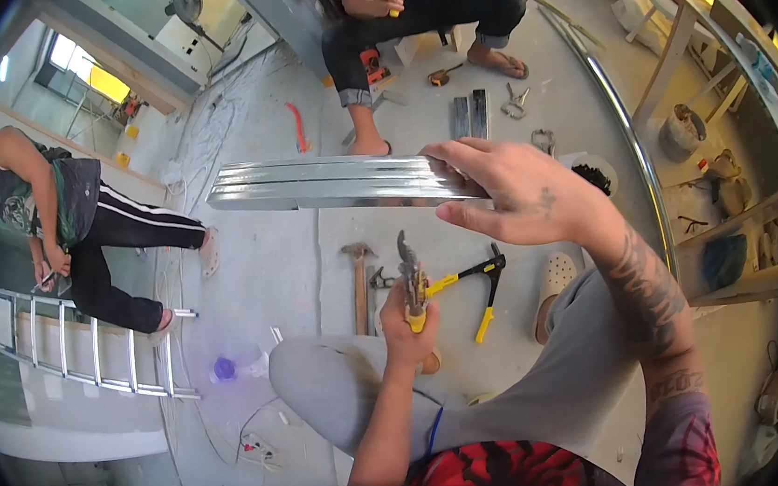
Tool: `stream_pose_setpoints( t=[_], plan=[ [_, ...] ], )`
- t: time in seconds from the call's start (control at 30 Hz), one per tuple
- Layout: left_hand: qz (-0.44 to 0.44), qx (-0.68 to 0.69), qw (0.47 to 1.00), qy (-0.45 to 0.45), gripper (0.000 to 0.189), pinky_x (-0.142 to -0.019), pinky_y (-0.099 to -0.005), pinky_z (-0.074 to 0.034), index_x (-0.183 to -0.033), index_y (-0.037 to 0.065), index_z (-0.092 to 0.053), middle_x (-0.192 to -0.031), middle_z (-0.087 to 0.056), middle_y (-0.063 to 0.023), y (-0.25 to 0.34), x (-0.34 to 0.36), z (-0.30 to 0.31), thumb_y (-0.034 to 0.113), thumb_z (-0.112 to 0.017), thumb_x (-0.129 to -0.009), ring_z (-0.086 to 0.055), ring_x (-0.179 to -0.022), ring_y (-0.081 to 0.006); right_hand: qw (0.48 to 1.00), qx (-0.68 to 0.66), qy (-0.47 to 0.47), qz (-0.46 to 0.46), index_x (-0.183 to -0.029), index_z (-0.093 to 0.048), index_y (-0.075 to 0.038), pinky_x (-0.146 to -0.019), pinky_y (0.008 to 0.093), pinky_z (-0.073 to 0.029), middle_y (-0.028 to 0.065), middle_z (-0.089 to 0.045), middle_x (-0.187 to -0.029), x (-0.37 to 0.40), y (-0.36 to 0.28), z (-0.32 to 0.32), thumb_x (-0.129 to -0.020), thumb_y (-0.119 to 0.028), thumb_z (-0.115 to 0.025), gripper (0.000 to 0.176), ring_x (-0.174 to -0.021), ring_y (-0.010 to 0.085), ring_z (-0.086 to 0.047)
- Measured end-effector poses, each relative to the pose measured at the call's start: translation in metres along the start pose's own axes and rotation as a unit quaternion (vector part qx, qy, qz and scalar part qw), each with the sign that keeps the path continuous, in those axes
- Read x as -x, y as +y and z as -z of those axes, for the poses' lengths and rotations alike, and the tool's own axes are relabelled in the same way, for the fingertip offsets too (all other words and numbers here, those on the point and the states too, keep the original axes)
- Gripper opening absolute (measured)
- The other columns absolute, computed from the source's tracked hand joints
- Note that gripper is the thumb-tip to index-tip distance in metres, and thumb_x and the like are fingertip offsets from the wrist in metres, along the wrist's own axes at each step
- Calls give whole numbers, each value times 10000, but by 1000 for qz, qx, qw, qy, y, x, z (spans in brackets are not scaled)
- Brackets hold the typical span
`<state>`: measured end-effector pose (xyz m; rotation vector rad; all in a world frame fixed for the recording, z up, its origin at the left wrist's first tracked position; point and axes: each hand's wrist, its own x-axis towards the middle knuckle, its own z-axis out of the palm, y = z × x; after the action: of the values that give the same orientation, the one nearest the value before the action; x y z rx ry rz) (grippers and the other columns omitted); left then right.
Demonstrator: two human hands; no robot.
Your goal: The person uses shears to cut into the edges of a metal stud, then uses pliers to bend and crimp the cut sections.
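Note:
My right hand [529, 190] is closed around one end of a shiny ridged metal channel [327, 181], thumb below and fingers over the top. The channel reaches out to the left, held above the floor. Below it, my left hand [409, 330] grips tin snips [413, 283] with yellow on the handles, the blades pointing up toward the channel but apart from it. Just beyond that hand, on the floor, lie a wooden-handled hammer [361, 288] and a yellow-and-black long-handled tool [482, 281].
Opposite me sits a person [424, 24] holding a yellow-handled tool. At left, another person [68, 218] stands by an aluminium ladder [91, 356]. Locking pliers [515, 101], a tape measure [445, 75] and short metal pieces [470, 115] lie on the floor. A long curved-looking metal strip [620, 113] runs along the right.

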<state>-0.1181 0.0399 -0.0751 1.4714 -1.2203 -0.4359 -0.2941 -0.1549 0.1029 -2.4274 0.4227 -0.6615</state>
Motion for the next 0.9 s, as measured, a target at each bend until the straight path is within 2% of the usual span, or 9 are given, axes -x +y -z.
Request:
stream_pose_setpoints(
  t=[0.13,0.23,0.3,0.47,0.53,0.57,0.6,0.73,0.9],
  plan=[
    [3,-21,1000,-15,345,-866,-382,-513,-1109,-3,-626,-1064,-653,-171,14,-7,-3,36,-672,-770,-652,-949,-336,1000,10,-28,-3,-1252,-567,25,-736,443,-521,208,-678,-924,0,-6,4,-939,-368,-685,516,-806,381,-664],
    [-6,-6,1000,-16,358,-862,-384,-514,-1120,-1,-623,-1053,-653,-168,12,-13,-5,33,-668,-766,-650,-941,-337,995,38,-90,-13,-1180,-611,23,-670,437,-523,208,-681,-809,-2,-8,5,-914,-408,-715,518,-722,397,-658],
    [-14,-3,1000,-15,366,-863,-386,-513,-1123,-2,-622,-1052,-650,-168,12,-14,-6,31,-665,-761,-648,-942,-341,998,10,-62,1,-1031,-648,44,-659,474,-519,225,-625,-679,-2,-10,4,-899,-501,-700,563,-701,435,-641],
    [-23,-10,999,-22,393,-856,-384,-513,-1136,-3,-620,-1045,-645,-168,16,-17,-8,23,-656,-746,-645,-934,-347,998,-7,-66,9,-1013,-675,30,-651,470,-516,231,-632,-683,1,-4,2,-897,-528,-694,570,-691,431,-638],
    [-67,-17,997,-21,397,-832,-380,-514,-1137,1,-619,-1035,-640,-164,10,-21,-9,22,-650,-742,-642,-914,-344,997,-9,-73,10,-1007,-687,23,-647,468,-514,234,-631,-678,1,-4,2,-899,-529,-693,562,-682,432,-634],
    [-64,-18,998,-20,397,-832,-380,-514,-1137,1,-619,-1035,-640,-164,7,-23,-8,22,-650,-742,-642,-914,-344,996,-16,-92,4,-1072,-672,31,-637,450,-514,231,-648,-714,1,-3,3,-897,-501,-712,561,-681,422,-640],
    [-81,-22,996,-29,436,-810,-369,-517,-1173,6,-617,-1039,-641,-159,4,-25,-6,13,-644,-738,-644,-900,-329,994,-24,-110,-1,-1137,-656,39,-627,432,-514,227,-666,-751,2,-2,3,-895,-473,-730,571,-679,412,-646],
    [-99,-25,995,-23,586,-745,-337,-524,-1301,26,-596,-1044,-642,-135,6,-30,-7,-19,-631,-718,-650,-845,-264,987,-11,-153,-48,-1151,-665,42,-626,420,-516,228,-667,-752,-1,-11,12,-909,-484,-713,582,-668,406,-642],
    [-129,-64,989,-33,661,-717,-323,-526,-1357,45,-575,-1026,-638,-108,5,-33,-4,-37,-628,-704,-644,-787,-221,978,-56,-193,-56,-1154,-665,46,-654,412,-523,233,-681,-806,1,-5,10,-934,-493,-678,582,-702,385,-657]
  ],
)
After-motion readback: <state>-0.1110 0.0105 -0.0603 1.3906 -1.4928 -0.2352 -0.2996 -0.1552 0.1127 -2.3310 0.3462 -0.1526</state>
